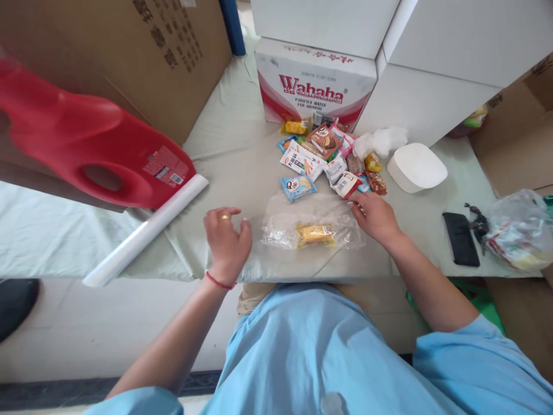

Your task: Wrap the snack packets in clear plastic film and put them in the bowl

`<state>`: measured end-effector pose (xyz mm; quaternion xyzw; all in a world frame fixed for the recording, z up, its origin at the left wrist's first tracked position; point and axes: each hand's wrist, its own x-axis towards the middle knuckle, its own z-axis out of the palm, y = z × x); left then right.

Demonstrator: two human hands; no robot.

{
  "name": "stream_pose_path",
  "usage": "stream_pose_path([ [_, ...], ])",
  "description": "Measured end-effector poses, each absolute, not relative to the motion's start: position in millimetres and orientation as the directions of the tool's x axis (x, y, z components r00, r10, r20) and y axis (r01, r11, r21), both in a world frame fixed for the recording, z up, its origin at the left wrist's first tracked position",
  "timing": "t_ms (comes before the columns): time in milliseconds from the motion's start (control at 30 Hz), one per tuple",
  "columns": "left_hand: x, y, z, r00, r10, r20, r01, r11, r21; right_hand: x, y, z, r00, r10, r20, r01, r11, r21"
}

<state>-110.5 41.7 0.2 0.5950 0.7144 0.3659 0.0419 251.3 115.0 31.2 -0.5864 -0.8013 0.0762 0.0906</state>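
My left hand [227, 239] hovers by the left end of a clear plastic wrap sheet [280, 222], its fingers loosely curled and apart, holding nothing. On the sheet lies a yellow-wrapped snack [315, 234]. My right hand [375, 216] reaches over the sheet's right side. Its fingertips touch the lower edge of a red-and-white snack packet [347, 184], with thumb and fingers apart. A blue snack packet [298, 187] rests just above the sheet. Behind it is a pile of assorted snacks, including a white packet [302, 160] and a brown packet [325, 141].
A roll of plastic wrap [147, 230] lies at left beside a large red jug [108, 150]. A Wahaba-style printed carton [317, 86] stands behind the snacks. At right are a white bowl [417, 168], a black phone [461, 239], keys [478, 225] and a plastic bag [521, 227].
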Motion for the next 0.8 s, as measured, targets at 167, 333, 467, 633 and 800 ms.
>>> stream_pose_path([
  [167, -69, 4, 28, 0.129, 0.84, 0.528, 0.783, -0.413, 0.465, 209, 139, 29, -0.474, 0.877, 0.084, 0.843, 0.479, -0.244],
  [333, -14, 18, 13, 0.419, 0.882, 0.214, 0.805, -0.47, 0.361, 173, 164, 21, -0.413, 0.892, -0.187, 0.902, 0.371, -0.221],
  [467, -1, 33, -3, 0.444, 0.89, 0.102, 0.827, -0.451, 0.336, 174, 160, 35, -0.507, 0.835, -0.214, 0.838, 0.419, -0.35],
  [633, -11, 27, -12, 0.44, 0.892, 0.103, 0.794, -0.44, 0.42, 185, 105, 34, -0.776, 0.622, -0.108, 0.616, 0.708, -0.345],
  [800, -50, 7, -24, 0.237, 0.937, 0.256, 0.546, -0.347, 0.763, 193, 57, 6, -0.76, 0.646, -0.077, 0.639, 0.72, -0.27],
])
